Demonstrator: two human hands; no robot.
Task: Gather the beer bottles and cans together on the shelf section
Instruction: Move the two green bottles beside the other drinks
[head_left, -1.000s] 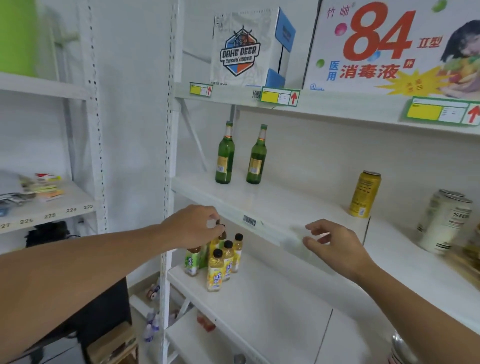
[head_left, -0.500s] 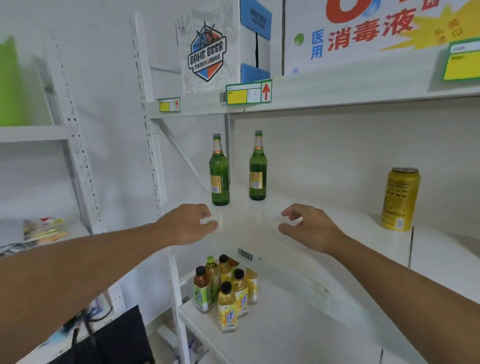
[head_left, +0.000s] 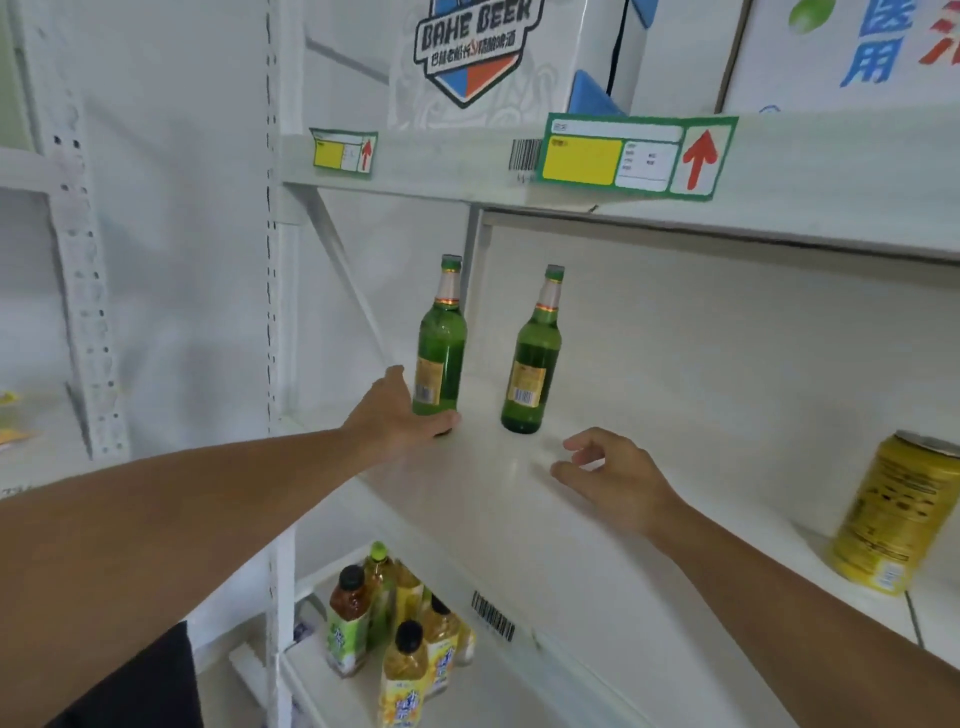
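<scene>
Two green beer bottles stand upright on the middle shelf (head_left: 519, 499). My left hand (head_left: 400, 415) wraps the base of the left beer bottle (head_left: 440, 343), thumb across its front, fingers along its left side. The right beer bottle (head_left: 535, 358) stands free a little to the right. My right hand (head_left: 613, 478) hovers over the shelf just in front and to the right of that bottle, fingers loosely curled and holding nothing. A yellow beer can (head_left: 893, 514) stands at the far right of the same shelf.
Several yellow and green tea bottles (head_left: 400, 623) are clustered on the lower shelf. The upper shelf (head_left: 779, 166) hangs low overhead with a beer carton (head_left: 498, 52) and price tags. A perforated upright (head_left: 275, 312) borders the left side.
The view moved closer and up. My left hand has gone forward from the shelf's front edge to the left bottle's base. My right hand advanced toward the right bottle.
</scene>
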